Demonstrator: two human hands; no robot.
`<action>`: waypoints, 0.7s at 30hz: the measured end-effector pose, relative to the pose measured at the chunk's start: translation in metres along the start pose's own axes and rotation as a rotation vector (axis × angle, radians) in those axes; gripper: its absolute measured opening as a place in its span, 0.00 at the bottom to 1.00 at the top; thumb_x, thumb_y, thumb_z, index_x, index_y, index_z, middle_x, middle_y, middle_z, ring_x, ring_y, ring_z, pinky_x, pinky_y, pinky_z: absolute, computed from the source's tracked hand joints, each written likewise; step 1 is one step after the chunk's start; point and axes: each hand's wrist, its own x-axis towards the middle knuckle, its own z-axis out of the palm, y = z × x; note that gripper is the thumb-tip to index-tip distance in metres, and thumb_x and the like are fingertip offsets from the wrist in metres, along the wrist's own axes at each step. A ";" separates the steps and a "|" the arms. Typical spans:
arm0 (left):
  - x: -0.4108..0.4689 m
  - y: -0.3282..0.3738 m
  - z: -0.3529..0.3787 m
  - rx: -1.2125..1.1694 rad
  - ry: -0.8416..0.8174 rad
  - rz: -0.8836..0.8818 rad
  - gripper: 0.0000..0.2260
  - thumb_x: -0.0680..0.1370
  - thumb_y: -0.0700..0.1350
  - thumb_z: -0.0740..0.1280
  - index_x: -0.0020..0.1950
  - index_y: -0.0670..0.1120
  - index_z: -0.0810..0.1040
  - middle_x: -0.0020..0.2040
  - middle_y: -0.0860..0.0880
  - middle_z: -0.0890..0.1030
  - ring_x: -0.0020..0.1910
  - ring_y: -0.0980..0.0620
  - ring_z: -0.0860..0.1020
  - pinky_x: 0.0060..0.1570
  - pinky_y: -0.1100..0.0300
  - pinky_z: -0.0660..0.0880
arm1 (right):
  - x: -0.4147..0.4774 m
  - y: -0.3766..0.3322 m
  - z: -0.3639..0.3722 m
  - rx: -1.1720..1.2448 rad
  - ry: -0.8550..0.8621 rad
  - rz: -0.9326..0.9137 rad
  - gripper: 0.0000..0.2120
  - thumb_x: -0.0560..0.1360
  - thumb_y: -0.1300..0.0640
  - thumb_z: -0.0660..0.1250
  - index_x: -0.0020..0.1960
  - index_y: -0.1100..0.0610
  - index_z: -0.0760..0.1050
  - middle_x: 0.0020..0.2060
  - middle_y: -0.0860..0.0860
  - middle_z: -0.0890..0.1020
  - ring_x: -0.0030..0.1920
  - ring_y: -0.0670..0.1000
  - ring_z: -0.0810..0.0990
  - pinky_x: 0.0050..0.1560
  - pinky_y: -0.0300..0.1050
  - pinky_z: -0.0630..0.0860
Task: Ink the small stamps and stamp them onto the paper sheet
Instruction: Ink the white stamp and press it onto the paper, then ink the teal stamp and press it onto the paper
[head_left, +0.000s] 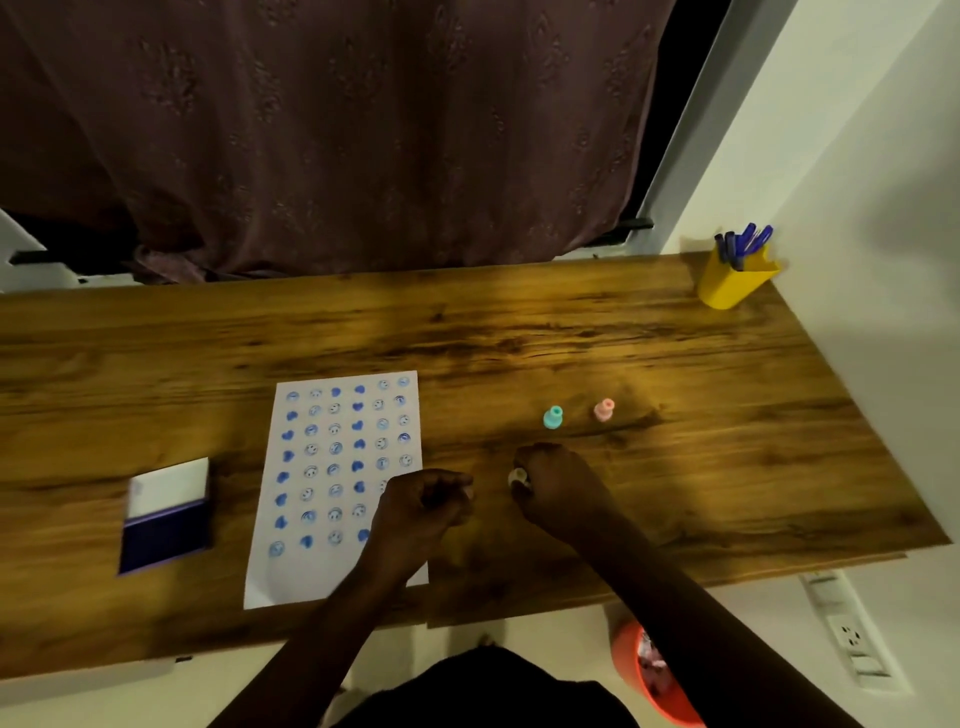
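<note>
We have a single view, worn on the person's head, and we look forward and steeply down from it. Both forearms enter from the bottom edge and run away from us, so the left hand (423, 501) and right hand (553, 486) sit just below the centre. The wooden table (519, 332) fills the middle band, close enough that we read single stamp marks on the paper sheet (337, 483) beside the left hand. Beyond the hands we face a dark curtain (337, 130); to the right of the right hand a white wall (857, 182) closes the view. The wide lens bends the table's edges.
</note>
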 end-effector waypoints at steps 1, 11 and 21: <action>0.000 0.000 0.001 -0.002 0.009 -0.004 0.10 0.76 0.41 0.76 0.46 0.57 0.89 0.47 0.49 0.89 0.50 0.45 0.88 0.58 0.40 0.82 | 0.000 0.000 -0.002 0.012 -0.010 0.001 0.12 0.77 0.52 0.68 0.55 0.59 0.80 0.52 0.57 0.83 0.55 0.58 0.81 0.52 0.46 0.71; -0.003 0.010 0.011 0.007 0.043 -0.010 0.06 0.76 0.40 0.75 0.48 0.51 0.88 0.46 0.47 0.89 0.49 0.44 0.88 0.58 0.43 0.83 | 0.043 0.034 -0.044 -0.038 0.088 0.303 0.19 0.78 0.47 0.70 0.63 0.57 0.74 0.54 0.57 0.84 0.53 0.58 0.84 0.46 0.48 0.80; -0.006 0.022 0.009 -0.024 0.077 0.023 0.07 0.77 0.37 0.75 0.49 0.50 0.87 0.47 0.47 0.89 0.50 0.44 0.88 0.55 0.49 0.84 | 0.061 0.031 -0.048 0.213 0.081 0.382 0.12 0.76 0.50 0.73 0.52 0.58 0.82 0.44 0.52 0.85 0.45 0.50 0.84 0.43 0.42 0.79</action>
